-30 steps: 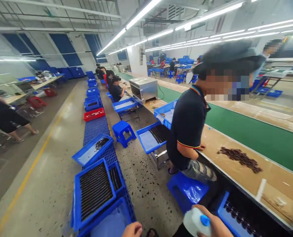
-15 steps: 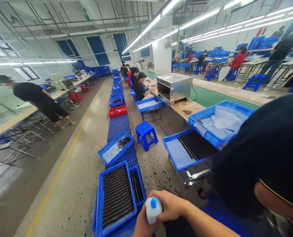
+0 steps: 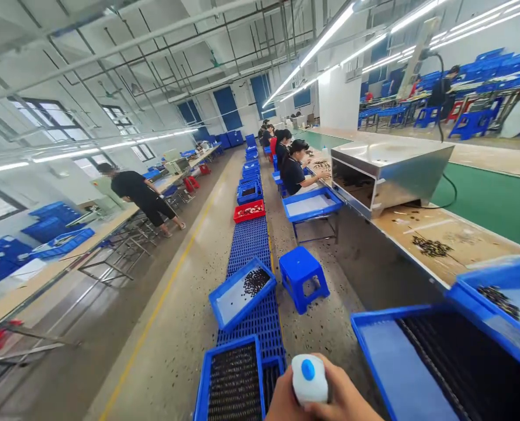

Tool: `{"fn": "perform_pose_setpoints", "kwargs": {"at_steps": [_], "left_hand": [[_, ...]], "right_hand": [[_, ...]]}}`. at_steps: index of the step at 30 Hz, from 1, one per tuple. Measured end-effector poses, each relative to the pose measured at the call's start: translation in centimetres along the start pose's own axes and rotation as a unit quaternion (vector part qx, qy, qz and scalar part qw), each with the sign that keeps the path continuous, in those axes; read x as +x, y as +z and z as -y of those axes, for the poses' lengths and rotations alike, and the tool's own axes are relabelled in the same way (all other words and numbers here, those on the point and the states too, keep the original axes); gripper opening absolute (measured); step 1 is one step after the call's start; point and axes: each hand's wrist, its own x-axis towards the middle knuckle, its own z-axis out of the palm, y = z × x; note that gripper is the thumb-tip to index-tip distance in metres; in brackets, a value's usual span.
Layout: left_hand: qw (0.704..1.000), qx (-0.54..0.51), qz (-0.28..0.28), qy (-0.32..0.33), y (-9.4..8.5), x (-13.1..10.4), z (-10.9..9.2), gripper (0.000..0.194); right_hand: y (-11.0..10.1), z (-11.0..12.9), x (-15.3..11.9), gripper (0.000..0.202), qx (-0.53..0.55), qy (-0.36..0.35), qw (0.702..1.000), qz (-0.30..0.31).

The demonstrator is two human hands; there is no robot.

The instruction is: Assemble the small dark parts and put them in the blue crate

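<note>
At the bottom of the view I hold a white bottle with a blue cap upright, its top facing me. My left hand is wrapped around its left side. My right hand grips its right side, with fingers behind it. The lower part of the bottle is hidden. Just left of my hands lies a blue tray filled with rows of small dark pieces. On my right is another blue tray with long dark rows on a pale sheet.
A blue stool stands ahead. A tilted blue tray with loose dark pieces rests on blue slatted flooring, before a red tray. A metal box stands on the workbench. Co-workers sit along it; a person leans over the left table.
The view has moved forward and turned left, so the stool and metal box look nearer. The dark-clothed person close on the right has left the view. Both hands still hold the bottle.
</note>
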Motion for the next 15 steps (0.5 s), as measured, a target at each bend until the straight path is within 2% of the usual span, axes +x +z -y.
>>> {"fn": "perform_pose_setpoints", "kwargs": {"at_steps": [5,8,12,14,15], "left_hand": [[0.989,0.080,0.117,0.034,-0.4,15.3,-2.5,0.064],[0.962,0.145,0.220,0.066,-0.7,23.6,-4.4,0.057],[0.903,0.271,0.319,0.101,-1.4,33.7,-6.8,0.026],[0.872,0.298,0.363,0.136,-1.9,38.3,-7.6,0.025],[0.868,0.298,0.371,0.143,-2.1,40.4,-7.8,0.029]], "right_hand": [[-8.0,-4.7,6.8,0.063,-0.008,-0.009,0.993,-0.122],[-12.3,-5.9,9.6,0.061,-0.015,0.021,0.977,-0.210],[-17.3,-5.6,12.8,0.060,-0.052,0.070,0.925,-0.370],[-20.1,-5.7,13.9,0.061,-0.078,0.080,0.890,-0.441],[-21.7,-5.9,14.1,0.062,-0.091,0.084,0.871,-0.475]]}}
